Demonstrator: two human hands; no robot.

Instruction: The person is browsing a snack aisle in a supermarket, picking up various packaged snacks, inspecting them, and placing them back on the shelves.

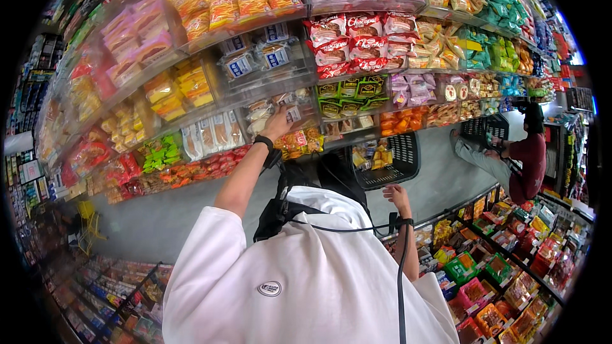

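Note:
My left hand [278,122] reaches up to a middle shelf and rests on a pale snack packet [292,113] among other clear-wrapped packets. Its fingers are partly hidden against the packets, so I cannot see whether they close on one. A black band [263,142] circles that wrist. My right hand [396,195] hangs lower with loose fingers and nothing in it, just below a black plastic basket [390,158] on the grey floor. A black cable [401,261] runs down past my right wrist over my white shirt.
Long shelves [268,92] of coloured snack bags curve across the top. Lower racks [503,261] of small packets run along the right and the bottom left. A person in a dark red top [526,162] sits on the floor at right beside a second black basket [486,129].

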